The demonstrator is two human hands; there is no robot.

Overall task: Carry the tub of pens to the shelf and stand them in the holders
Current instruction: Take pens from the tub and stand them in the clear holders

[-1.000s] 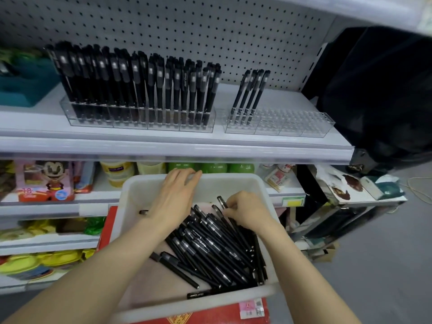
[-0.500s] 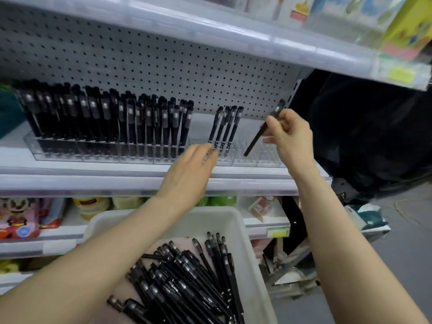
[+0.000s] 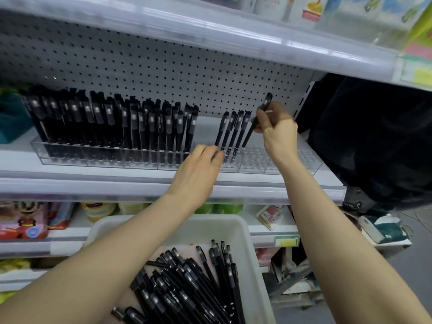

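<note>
Right hand (image 3: pixel 277 134): thumb and fingertips pinch a slim black capped pen (image 3: pixel 257 122). The pen is tilted, cap end up toward the white perforated back panel (image 3: pixel 163 73), tip just above the clear plastic grid holder (image 3: pixel 292 160) at the right end of the pale metal shelf (image 3: pixel 140 185).

The tip hangs just right of four black pens (image 3: pixel 230 132) standing in that holder's leftmost cells. The cells from there to the holder's right edge are open (free room on that side).

Left hand (image 3: pixel 198 169): fingers relaxed, nearly straight, gripping nothing. The fingertips touch the holder's front left corner, by the four pens' bases.

A second clear holder (image 3: pixel 70 155), further left on the same shelf, is packed with upright black pens. Both holders sit back from the shelf's front edge.

The upper shelf's front edge (image 3: pixel 233 40) overhangs, well above the held pen's cap.

The white plastic tub (image 3: pixel 245 230) sits below the shelf's front edge, between the forearms. Loose black pens (image 3: pixel 187 277) are heaped toward its right wall.
</note>
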